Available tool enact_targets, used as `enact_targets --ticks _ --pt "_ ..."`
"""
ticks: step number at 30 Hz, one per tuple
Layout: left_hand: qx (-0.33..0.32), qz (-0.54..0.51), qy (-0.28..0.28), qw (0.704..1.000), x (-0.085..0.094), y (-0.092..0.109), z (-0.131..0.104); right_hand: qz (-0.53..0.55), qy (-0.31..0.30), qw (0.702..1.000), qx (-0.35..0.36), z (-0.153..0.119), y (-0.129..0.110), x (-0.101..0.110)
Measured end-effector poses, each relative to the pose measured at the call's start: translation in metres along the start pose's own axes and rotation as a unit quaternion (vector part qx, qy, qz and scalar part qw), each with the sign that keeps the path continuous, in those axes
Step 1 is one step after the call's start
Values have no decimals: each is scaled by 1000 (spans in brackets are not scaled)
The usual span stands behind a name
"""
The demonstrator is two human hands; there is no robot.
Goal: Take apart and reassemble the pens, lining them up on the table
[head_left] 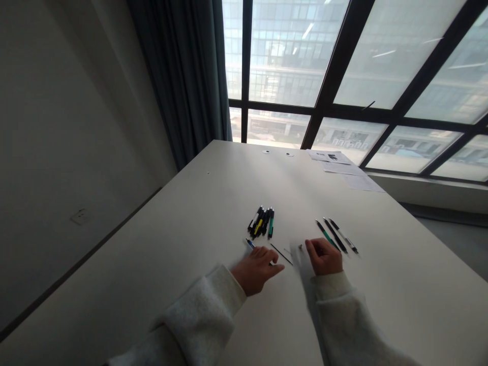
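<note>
My left hand (257, 269) rests on the white table over a blue pen (250, 243), its fingers curled round the barrel and the thumb side stretched to the right. A thin dark refill (281, 253) lies just right of that hand, with a small thin piece (287, 251) beside it. My right hand (324, 256) is closed, thumb against the fingers; what it holds, if anything, is hidden. A small dark part (300, 246) sits at its left. Behind the left hand is a pile of pens (261, 222); three pens (335, 236) lie side by side behind the right hand.
Printed papers (345, 169) lie at the table's (183, 223) far right edge. Two small white pieces (266, 152) (290, 154) are near the far edge. Beyond stand windows and a dark curtain (183, 66); a wall runs along the left.
</note>
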State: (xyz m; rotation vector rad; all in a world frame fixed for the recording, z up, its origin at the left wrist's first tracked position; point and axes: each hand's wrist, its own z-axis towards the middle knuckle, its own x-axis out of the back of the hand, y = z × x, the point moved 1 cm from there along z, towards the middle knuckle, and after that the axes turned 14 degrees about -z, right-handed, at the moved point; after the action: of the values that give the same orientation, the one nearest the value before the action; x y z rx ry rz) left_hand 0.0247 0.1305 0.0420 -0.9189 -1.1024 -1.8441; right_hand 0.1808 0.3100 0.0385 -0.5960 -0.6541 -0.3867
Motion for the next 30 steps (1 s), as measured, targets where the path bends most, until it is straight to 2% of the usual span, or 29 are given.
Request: enact_targets --ticks 6,14,19,22,26,30 --pt "-31 -16 -31 999 -2 -1 -3 -69 18 997 -17 1 7 0" --pt "-23 -51 -68 996 -4 -2 -4 -66 8 998 -10 0 9 -6" --pt "-16 -74 -70 995 -4 -2 -4 -60 5 998 -3 -1 9 -6" --pt "-14 -84 -60 995 0 1 -2 -58 3 998 -2 -1 9 -7" --pt "-7 -94 -19 995 9 5 0 -58 2 998 -20 -2 10 -8" --pt "1 -106 8 994 15 2 0 -51 -1 998 -31 -2 11 -9"
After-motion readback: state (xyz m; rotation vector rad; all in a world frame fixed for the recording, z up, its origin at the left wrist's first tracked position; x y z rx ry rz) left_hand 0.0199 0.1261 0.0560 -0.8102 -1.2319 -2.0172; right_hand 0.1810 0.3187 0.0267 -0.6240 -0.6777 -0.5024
